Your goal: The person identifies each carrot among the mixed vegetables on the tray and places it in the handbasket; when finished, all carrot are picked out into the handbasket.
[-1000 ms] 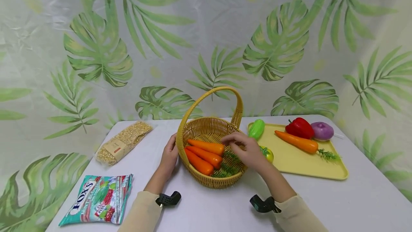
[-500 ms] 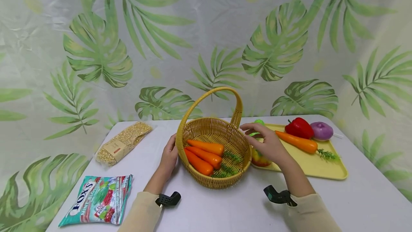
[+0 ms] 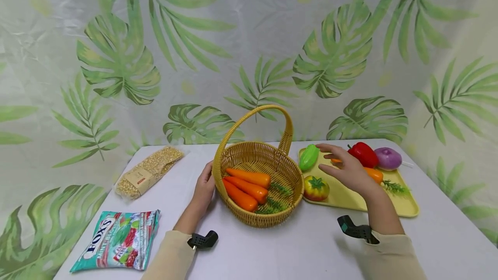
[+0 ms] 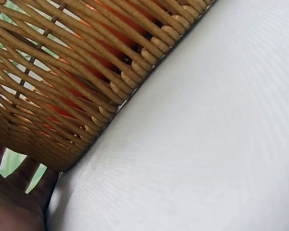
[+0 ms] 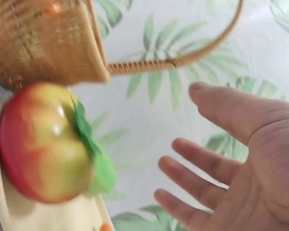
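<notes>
A wicker basket (image 3: pixel 295 172) with an arched handle stands mid-table, holding several orange carrots (image 3: pixel 249 177) with green tops. My left hand (image 3: pixel 204 189) rests against its left side; in the left wrist view that hand's spread fingers (image 4: pixel 26 171) touch the weave. Over the yellow tray (image 3: pixel 346 195) hovers my right hand (image 3: pixel 352 172), fingers apart and holding nothing. Beneath and behind it lies another carrot (image 3: pixel 374 175), partly hidden by the hand. A red-and-yellow tomato (image 3: pixel 316 188) sits at the tray's near left corner, large in the right wrist view.
On the tray are also a green cucumber-like vegetable (image 3: pixel 309 157) and a red bell pepper (image 3: pixel 363 154), with a purple onion (image 3: pixel 389 158) at its far right. To the left lie a bag of corn kernels (image 3: pixel 149 173) and a Fox's candy bag (image 3: pixel 118 240).
My right hand has left the basket and moved right, past the tomato, to above the tray. The left hand and the basket have stayed in place.
</notes>
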The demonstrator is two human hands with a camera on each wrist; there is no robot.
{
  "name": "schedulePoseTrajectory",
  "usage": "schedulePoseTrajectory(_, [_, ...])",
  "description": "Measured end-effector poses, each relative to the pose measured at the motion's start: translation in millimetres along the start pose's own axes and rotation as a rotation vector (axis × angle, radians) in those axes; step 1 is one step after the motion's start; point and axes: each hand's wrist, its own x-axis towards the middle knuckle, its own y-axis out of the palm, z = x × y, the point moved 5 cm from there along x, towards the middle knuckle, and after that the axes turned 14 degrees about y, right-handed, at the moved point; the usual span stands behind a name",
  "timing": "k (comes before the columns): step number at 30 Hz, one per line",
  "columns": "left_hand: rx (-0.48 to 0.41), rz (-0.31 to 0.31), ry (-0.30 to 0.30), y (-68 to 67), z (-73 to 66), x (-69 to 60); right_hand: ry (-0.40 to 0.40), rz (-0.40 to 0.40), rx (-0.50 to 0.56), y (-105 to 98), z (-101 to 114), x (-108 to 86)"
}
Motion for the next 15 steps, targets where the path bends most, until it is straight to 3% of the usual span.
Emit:
schedulePoseTrajectory(9, [0.01, 0.023, -0.017, 2.4, -31.4, -7.9, 0.079, 0.005, -0.07, -13, -31, 0.6])
schedulePoseTrajectory(15, [0.003, 0.028, -0.007, 3.9, -35.4, -6.8, 0.127, -0.043, -0.138, -23, -47, -4.1])
